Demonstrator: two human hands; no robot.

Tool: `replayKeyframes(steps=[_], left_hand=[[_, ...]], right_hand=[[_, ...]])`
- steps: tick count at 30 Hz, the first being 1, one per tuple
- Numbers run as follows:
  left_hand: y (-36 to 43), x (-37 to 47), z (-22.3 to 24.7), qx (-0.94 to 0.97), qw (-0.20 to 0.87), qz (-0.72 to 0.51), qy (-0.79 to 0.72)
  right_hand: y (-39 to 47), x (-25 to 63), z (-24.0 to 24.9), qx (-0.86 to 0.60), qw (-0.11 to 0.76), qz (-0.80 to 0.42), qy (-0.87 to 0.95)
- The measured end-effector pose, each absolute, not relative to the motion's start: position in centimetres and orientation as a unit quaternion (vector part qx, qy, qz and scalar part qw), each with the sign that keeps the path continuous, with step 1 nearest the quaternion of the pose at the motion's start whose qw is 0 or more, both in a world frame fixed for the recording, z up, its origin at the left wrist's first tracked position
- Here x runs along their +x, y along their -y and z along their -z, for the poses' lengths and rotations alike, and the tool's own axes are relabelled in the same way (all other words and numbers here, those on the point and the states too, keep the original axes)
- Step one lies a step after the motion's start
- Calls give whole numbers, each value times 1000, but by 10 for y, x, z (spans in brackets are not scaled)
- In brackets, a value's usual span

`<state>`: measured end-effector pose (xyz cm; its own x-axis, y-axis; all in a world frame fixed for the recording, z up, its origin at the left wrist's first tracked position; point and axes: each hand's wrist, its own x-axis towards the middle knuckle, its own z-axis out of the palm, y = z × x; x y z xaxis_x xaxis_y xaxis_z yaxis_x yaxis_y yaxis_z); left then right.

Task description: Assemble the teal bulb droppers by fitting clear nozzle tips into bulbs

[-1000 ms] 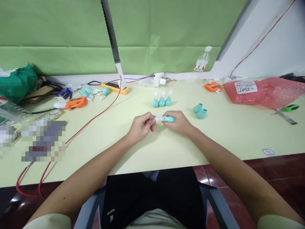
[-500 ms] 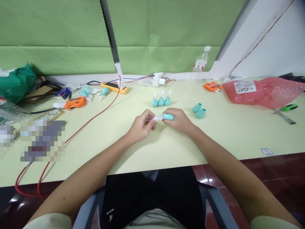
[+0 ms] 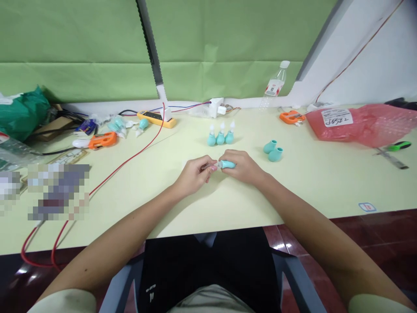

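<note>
My right hand [image 3: 241,166] is wrapped round a teal squeeze bulb [image 3: 227,164], its neck pointing left. My left hand [image 3: 195,173] pinches a small translucent nozzle [image 3: 216,165] at the mouth of that bulb. Fingers partly cover the nozzle, so how far it sits in the neck is hidden. Beyond my hands, a row of three teal bulbs with white tips [image 3: 220,138] stands upright. Two teal bulbs without tips [image 3: 275,154] are to the right of my right hand, their round mouths showing.
A red bubble-wrap bag [image 3: 361,126] and a green-handled tool [image 3: 400,146] are at right, near an orange clamp-like object [image 3: 292,117]. A clear bottle [image 3: 275,84] stands behind. A yellow power strip [image 3: 157,119], red cable [image 3: 130,157] and another orange object [image 3: 103,141] occupy the left.
Both hands have come slightly lower and closer together. My left fingers now cover more of the nozzle. The bulb in my right hand has shifted a little left and down.
</note>
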<state>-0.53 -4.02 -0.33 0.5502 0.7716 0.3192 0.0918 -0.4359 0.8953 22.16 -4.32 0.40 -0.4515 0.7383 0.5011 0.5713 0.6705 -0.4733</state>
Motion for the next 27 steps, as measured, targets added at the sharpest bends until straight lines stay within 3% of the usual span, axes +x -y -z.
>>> replayKeyframes(steps=[11, 19, 27], left_hand=[[38, -9, 3, 878, 194, -362, -246], [38, -10, -2, 901, 167, -337, -215], [35, -13, 3, 929, 34, -318, -185]], right_hand=[[44, 219, -5, -388, 322, -139, 852], [48, 218, -12, -395, 329, -238, 824], [50, 215, -15, -458, 311, -381, 741]])
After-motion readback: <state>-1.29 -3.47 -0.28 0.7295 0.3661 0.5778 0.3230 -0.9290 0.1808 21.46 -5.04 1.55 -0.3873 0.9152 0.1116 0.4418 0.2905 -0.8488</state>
